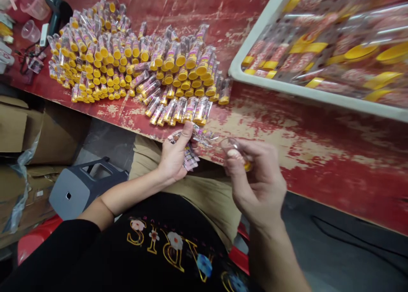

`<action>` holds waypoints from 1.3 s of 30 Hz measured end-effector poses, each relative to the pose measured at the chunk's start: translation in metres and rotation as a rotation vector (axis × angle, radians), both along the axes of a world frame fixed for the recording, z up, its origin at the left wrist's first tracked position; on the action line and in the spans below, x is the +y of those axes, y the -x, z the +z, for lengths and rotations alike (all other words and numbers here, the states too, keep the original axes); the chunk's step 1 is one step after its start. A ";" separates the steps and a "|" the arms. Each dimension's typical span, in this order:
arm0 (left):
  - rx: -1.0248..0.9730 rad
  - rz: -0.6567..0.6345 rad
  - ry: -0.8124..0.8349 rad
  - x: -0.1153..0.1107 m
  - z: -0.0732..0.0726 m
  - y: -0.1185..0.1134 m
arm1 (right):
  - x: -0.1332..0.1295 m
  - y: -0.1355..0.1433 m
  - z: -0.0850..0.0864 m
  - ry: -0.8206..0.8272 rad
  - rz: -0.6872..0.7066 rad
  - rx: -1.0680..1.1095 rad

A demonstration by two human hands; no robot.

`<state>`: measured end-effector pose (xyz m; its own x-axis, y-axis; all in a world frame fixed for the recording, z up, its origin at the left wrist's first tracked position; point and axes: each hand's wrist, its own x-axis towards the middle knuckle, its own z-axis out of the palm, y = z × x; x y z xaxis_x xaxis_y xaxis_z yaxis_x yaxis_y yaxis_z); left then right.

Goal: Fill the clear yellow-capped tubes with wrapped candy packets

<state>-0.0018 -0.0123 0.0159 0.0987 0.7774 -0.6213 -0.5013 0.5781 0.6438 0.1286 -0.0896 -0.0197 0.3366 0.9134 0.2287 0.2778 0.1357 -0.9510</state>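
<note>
Presently, the right hand is gripping a clear tube near the front edge of the worktop, its long axis slanting: clear end pointing up-left, yellow end down-right. Its fingers are covering the tube's middle. The left hand is clasping printed sleeves, partly hiding them; their print is blurring.

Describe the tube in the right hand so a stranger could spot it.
Find the red table with worn paint. Near its front edge, the right hand holds a clear tube with a yellow end. Unlike the heaped tubes or those in the white-rimmed tray, this one is in a hand.
</note>
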 end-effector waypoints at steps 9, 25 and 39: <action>-0.047 -0.091 0.061 -0.002 0.001 0.001 | -0.009 -0.016 0.013 -0.262 0.033 -0.353; 0.033 -0.075 0.125 -0.001 -0.001 0.000 | -0.017 -0.002 0.013 -0.086 -0.282 0.189; -0.041 -0.100 0.002 -0.009 0.004 0.003 | -0.028 0.002 0.008 -0.133 -0.051 -0.226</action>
<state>-0.0045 -0.0212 0.0198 0.2011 0.7613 -0.6164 -0.4663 0.6278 0.6232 0.1270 -0.1178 -0.0118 0.3081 0.8534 0.4204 0.4911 0.2358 -0.8386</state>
